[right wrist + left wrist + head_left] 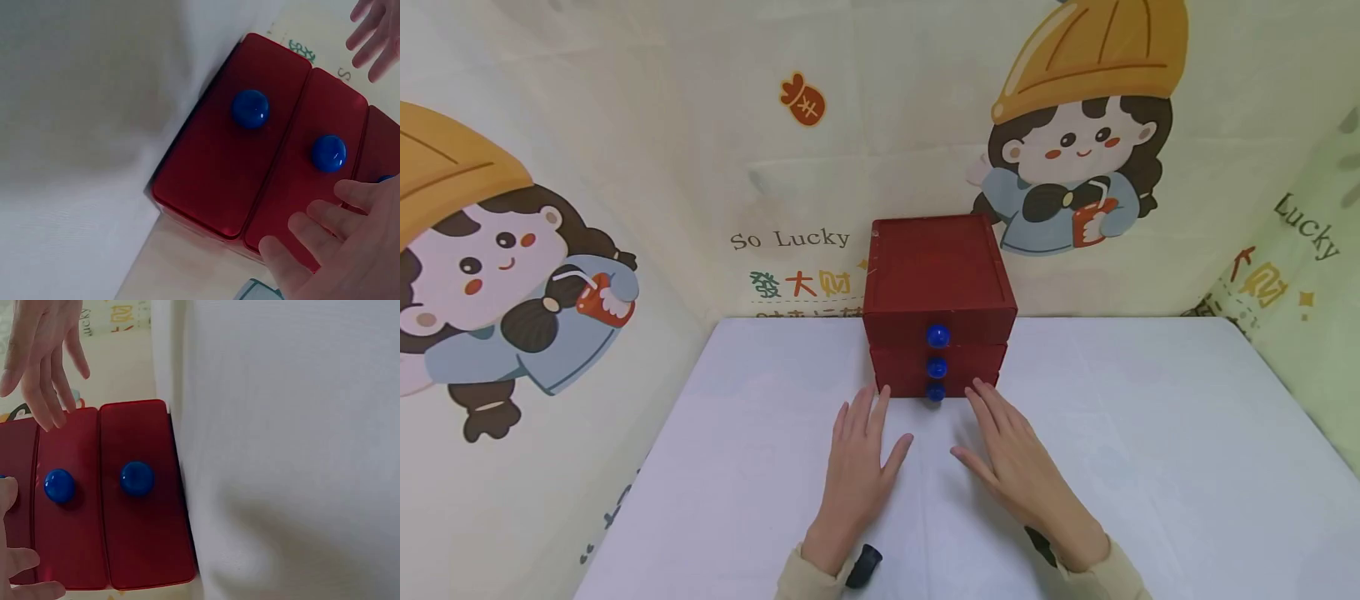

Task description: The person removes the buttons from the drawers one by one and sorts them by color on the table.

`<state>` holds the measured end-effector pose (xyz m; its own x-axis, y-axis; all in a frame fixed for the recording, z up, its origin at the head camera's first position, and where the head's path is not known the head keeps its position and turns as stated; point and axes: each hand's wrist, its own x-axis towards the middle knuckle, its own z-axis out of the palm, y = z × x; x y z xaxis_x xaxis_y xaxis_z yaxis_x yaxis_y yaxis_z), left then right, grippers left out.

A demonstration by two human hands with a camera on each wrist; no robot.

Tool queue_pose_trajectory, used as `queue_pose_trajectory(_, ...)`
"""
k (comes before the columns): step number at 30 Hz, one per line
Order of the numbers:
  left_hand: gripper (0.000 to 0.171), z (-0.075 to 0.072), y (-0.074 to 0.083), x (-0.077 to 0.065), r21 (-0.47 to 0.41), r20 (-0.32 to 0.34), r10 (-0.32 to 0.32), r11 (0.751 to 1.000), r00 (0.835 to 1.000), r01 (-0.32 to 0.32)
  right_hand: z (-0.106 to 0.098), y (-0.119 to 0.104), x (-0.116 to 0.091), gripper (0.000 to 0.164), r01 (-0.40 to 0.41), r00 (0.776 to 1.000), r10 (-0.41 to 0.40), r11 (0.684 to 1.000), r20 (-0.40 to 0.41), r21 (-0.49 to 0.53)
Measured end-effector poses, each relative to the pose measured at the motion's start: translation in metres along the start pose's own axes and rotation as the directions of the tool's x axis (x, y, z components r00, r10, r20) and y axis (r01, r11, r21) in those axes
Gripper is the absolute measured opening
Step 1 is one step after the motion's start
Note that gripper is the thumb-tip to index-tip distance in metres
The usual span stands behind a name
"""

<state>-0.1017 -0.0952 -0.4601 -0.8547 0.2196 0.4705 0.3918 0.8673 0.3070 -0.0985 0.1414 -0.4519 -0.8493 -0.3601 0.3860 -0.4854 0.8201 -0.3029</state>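
Head view: the red box (936, 267) stands on the white tabletop (1157, 450), the left hand (859, 467) at its 7 o'clock and the right hand (1015, 462) at its 5. Each grip is wide, loosely spread and holding nothing; whether either touches the box I cannot tell. This looks like a reach to the front, best made slowly and evenly from both sides. Should, say, the top drawer (898, 331) be drawn, one hand would do well to brace the box while the other pinches the top knob (937, 336) and pulls straight toward 6 o'clock, as a skewed pull might jam it. Left wrist view: the front lies sideways, three drawers (72, 540) in a row, seams tight; the left hand shows at 8 o'clock, partly hiding the top knob, and the right hand at 10. Right wrist view: the right hand hangs at 4 o'clock, the left at 2, and the lowest knob (250, 109) is uncovered. All three drawers look fully in, so their contents cannot be told.
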Motion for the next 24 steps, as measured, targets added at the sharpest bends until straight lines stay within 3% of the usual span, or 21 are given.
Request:
queue_pose_trajectory(5, 0.074, -0.002, -0.001, 0.005, -0.05, -0.055, -0.001, 0.999, 0.998, -0.001, -0.002, -0.003, 0.006, 0.078, 0.006, 1.0, -0.006, 0.999, -0.001, 0.035)
queue_pose_trajectory(13, 0.071, -0.006, 0.0, 0.013, -0.13, -0.083, -0.036, 0.991, 0.996, 0.025, -0.005, -0.009, 0.015, 0.072, -0.033, 0.999, 0.033, 0.987, 0.004, 0.155)
queue_pose_trajectory(19, 0.07, -0.012, 0.0, 0.02, -0.151, -0.091, -0.074, 0.987, 0.993, 0.059, -0.007, -0.016, 0.021, 0.068, -0.069, 0.998, 0.065, 0.96, 0.024, 0.27)
queue_pose_trajectory(24, 0.069, -0.016, 0.001, 0.025, -0.17, -0.086, -0.111, 0.981, 0.99, 0.096, -0.011, -0.019, 0.024, 0.063, -0.103, 0.995, 0.089, 0.919, 0.054, 0.379)
